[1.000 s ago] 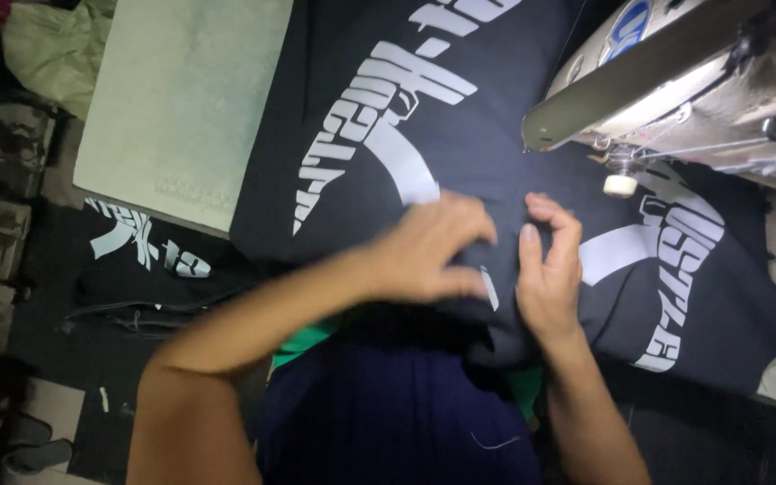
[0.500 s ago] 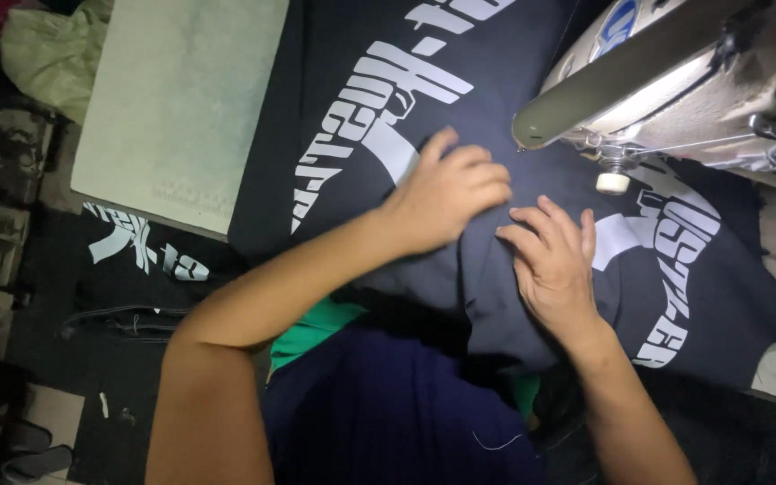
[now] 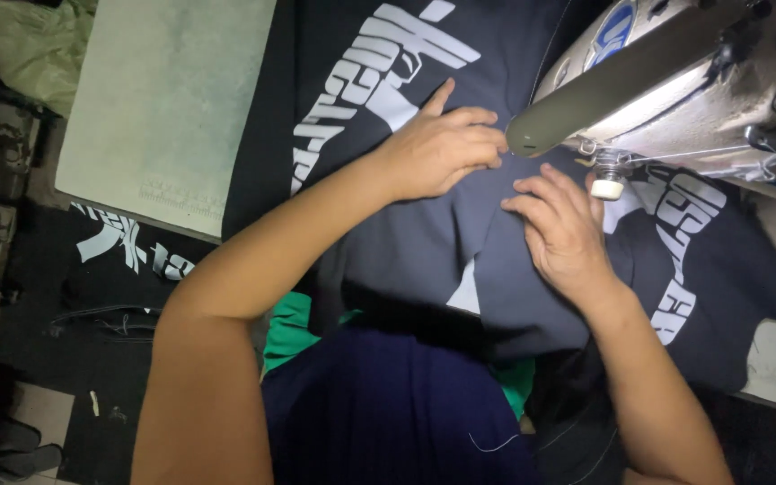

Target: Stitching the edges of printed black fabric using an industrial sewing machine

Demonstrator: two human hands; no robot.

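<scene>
Sliding forward across the pale grey-green table [image 3: 163, 117], both hands have carried the dark navy printed cotton garment [image 3: 460, 242] up toward the head of the cream-grey metal sewing machine [image 3: 675, 81]; a second ago they lay lower and closer to the body, pinching a fold together. Now the cloth sits right at the machine's lit nose, which suggests the seam is being lined up under the needle area rather than gathered.

Counted from largest down: one table, one sewing machine, one dark garment under the hands with two white printed patches showing, one at upper left [image 3: 379, 72] and one at right [image 3: 684, 242]. A second dark printed piece [image 3: 127, 251] hangs below the table edge at left. One small white knob [image 3: 607, 188] hangs under the machine arm.

Two hands: the left hand [image 3: 437, 148] lies flat, fingers half curled, pressing the cloth just beside the machine's nose; the right hand [image 3: 563, 229] lies spread flat on the fold, near the knob. Neither grips; they rest slightly apart.
</scene>
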